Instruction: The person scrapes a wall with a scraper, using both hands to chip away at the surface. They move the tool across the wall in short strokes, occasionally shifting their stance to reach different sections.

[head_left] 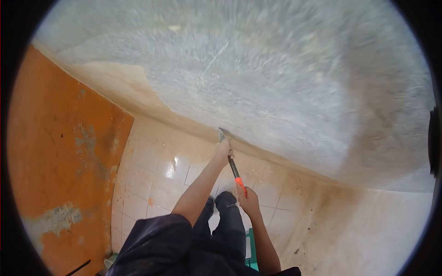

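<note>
A long-handled scraper [234, 166] with a dark shaft and an orange-red grip slants up toward the wall. My left hand [223, 149] is closed round its upper part, just below the grey metal blade. Lower down, my right hand [249, 201] is wrapped round the orange-red grip. The blade's tip meets the lower part of the grey, rough wall [258, 92], close to a tan strip along the wall's foot.
An orange wall [64, 138] with grey peeled patches stands at the left. Dusty white floor tiles [170, 191] lie below. A green object [252, 248] is beside my legs, and a dark object [434, 142] shows at the right edge.
</note>
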The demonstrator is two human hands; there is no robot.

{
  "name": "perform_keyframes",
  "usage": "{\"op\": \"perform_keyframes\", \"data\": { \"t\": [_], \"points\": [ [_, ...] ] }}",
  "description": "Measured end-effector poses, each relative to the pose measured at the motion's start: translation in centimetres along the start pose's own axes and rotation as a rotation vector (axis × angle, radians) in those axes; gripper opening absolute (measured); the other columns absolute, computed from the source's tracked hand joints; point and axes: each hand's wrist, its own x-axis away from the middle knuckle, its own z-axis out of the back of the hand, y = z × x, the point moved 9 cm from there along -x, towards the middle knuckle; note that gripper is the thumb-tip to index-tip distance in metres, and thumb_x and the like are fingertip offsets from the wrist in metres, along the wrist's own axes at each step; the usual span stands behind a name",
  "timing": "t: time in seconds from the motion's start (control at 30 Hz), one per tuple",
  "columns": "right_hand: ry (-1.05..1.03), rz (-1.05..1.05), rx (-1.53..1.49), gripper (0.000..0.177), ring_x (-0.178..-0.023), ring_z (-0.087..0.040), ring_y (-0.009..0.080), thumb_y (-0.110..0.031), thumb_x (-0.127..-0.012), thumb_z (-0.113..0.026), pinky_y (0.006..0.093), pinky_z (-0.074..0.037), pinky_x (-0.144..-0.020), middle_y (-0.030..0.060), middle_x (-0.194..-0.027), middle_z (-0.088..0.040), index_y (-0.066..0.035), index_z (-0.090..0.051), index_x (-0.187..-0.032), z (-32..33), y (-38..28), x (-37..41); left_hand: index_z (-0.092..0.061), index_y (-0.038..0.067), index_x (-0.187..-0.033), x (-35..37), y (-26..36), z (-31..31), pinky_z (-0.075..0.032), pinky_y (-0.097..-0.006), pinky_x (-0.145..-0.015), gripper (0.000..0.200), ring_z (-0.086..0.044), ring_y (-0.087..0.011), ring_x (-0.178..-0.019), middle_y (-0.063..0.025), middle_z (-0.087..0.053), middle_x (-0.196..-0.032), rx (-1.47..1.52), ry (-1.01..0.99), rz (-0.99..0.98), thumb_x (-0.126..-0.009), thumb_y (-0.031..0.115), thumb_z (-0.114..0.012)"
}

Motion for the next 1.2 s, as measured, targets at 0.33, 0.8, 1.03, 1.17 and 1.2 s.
{"op": "perform_keyframes", "data": {
  "t": [0.33, 0.8, 1.03, 1.17, 1.2],
  "points": [
    [-0.046, 0.072, 0.055, 0.048, -0.05, -0.053, 0.0133, -0.045, -0.099, -0.051, 0.0294, -0.042, -0.048, 0.0065, -0.063, -0.058, 0.0, -0.06, -0.084, 0.1, -0.6, -0.5, -0.047, 0.009, -0.087, 5.0, 0.7, 0.7, -0.038, -0.0287, -0.04, 0.021, -0.044, -0.0118, -0.042, 0.0002, -0.046, -0.058, 0.047, 0.174, -0.274, -0.096, 0.026, -0.054],
    [0.003, 0.105, 0.375, 0.055, -0.058, -0.06, 0.0257, -0.047, -0.098, -0.048, 0.0392, -0.046, -0.059, 0.0143, -0.06, -0.058, 0.001, -0.062, -0.075, 0.1, -1.3, -2.2, -0.059, 0.002, -0.08, 2.7, 1.8, 1.2, -0.044, -0.0377, -0.059, 0.028, -0.055, -0.016, -0.062, -0.0063, -0.056, -0.065, -0.138, 0.278, -0.388, -0.092, 0.026, -0.057],
    [0.032, 0.069, 0.387, 0.061, -0.057, -0.059, 0.0304, -0.052, -0.097, -0.048, 0.043, -0.044, -0.057, 0.0182, -0.06, -0.058, 0.002, -0.061, -0.072, 0.5, -3.3, -2.3, -0.058, 0.001, -0.078, 0.5, 1.7, 1.5, -0.044, -0.0398, -0.059, 0.026, -0.056, -0.0199, -0.06, -0.007, -0.055, -0.063, -0.124, 0.319, -0.38, -0.088, 0.024, -0.055],
    [-0.005, 0.01, 0.392, 0.064, -0.058, -0.059, 0.0315, -0.054, -0.096, -0.048, 0.0441, -0.043, -0.057, 0.0204, -0.061, -0.058, 0.003, -0.06, -0.071, -2.1, -4.5, -3.7, -0.054, 0.002, -0.073, 0.0, 3.8, 4.8, -0.044, -0.0389, -0.056, 0.025, -0.054, -0.0178, -0.058, -0.0055, -0.052, -0.06, -0.213, 0.442, -0.373, -0.086, 0.023, -0.054],
    [-0.009, 0.012, 0.381, 0.064, -0.058, -0.059, 0.0315, -0.054, -0.096, -0.048, 0.0441, -0.043, -0.057, 0.0204, -0.061, -0.058, 0.003, -0.06, -0.071, -2.8, -5.5, -4.6, -0.054, 0.002, -0.072, -0.1, 5.5, 5.7, -0.043, -0.0386, -0.055, 0.024, -0.054, -0.017, -0.057, -0.005, -0.052, -0.06, -0.163, 0.418, -0.365, -0.086, 0.023, -0.053]
  ]
}}
